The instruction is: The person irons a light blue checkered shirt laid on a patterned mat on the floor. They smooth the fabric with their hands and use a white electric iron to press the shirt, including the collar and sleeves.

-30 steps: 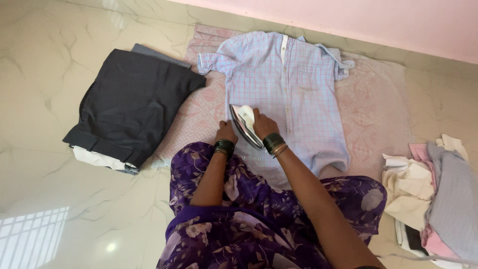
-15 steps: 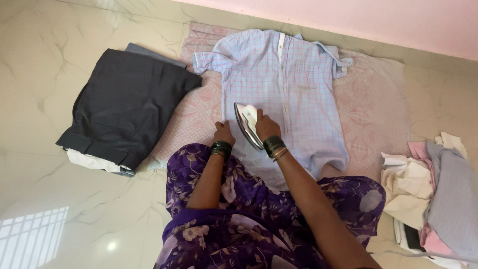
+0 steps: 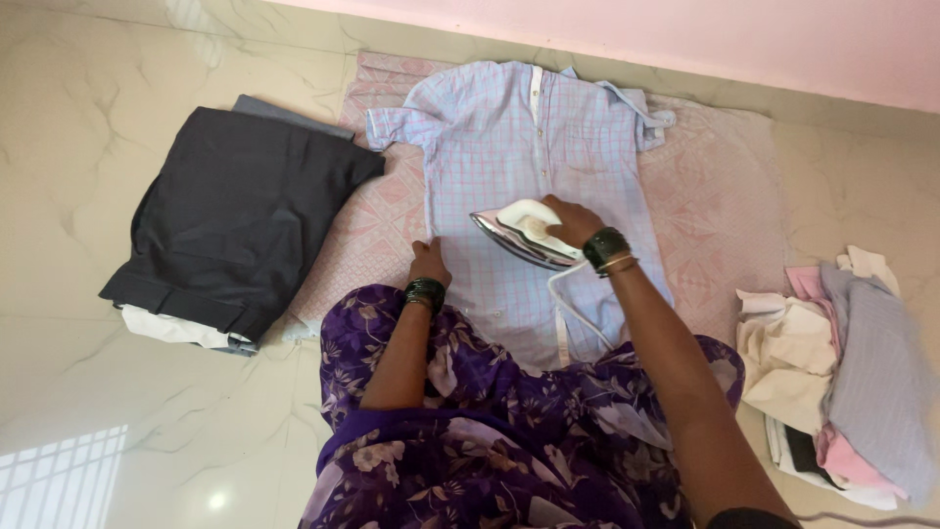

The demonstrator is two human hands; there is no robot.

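Note:
A light blue checked shirt [image 3: 509, 137] lies flat, front up, on a pink patterned cloth [image 3: 715, 196] spread on the floor. My right hand [image 3: 573, 220] grips the handle of a white and silver clothes iron [image 3: 524, 235], which is over the middle of the shirt. Its white cord [image 3: 563, 304] trails back toward my lap. My left hand [image 3: 429, 263] presses the shirt's lower left edge flat against the cloth. Both wrists wear dark bangles.
A stack of folded dark trousers [image 3: 235, 216] over lighter garments sits on the marble floor at the left. A heap of unfolded white, pink and grey clothes [image 3: 842, 362] lies at the right. A pink wall [image 3: 783, 39] runs along the back. My purple floral dress [image 3: 490, 431] fills the foreground.
My right hand has moved the iron rightward and up onto the shirt's middle, turning it sideways so the cord now shows. My left hand stays at the shirt's left edge.

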